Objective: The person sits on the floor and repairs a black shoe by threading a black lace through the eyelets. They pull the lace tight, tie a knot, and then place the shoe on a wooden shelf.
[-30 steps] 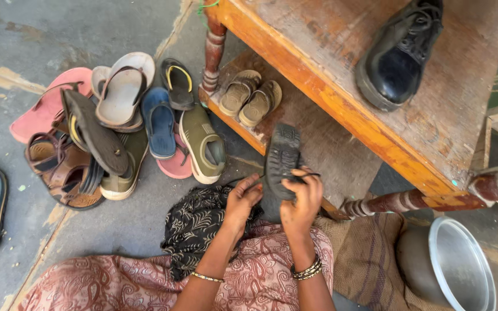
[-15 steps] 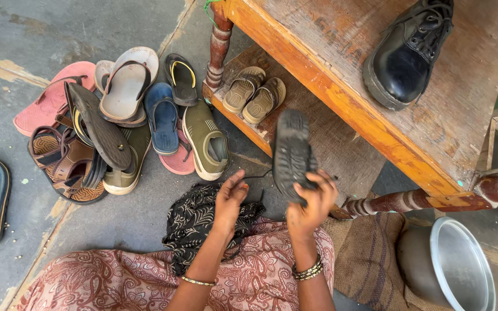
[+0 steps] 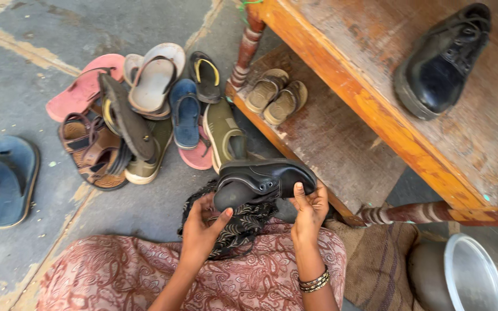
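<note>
Grey concrete floor beside an orange wooden table's lower shelf. Black leather lace-up shoe — held over the lap, long axis left-right. Right hand grips one end; left hand cups the other, equally close, over patterned black cloth.

Upper right of the frame: a wooden table carrying one black lace-up shoe. On the table's lower shelf, centre frame, a pair of tan sandals lies side by side. Upper left: a heap of mixed sandals on the concrete floor. Far left: a single blue sandal, well apart from the heap. Lower right: a metal pot beside brown sackcloth.
</note>
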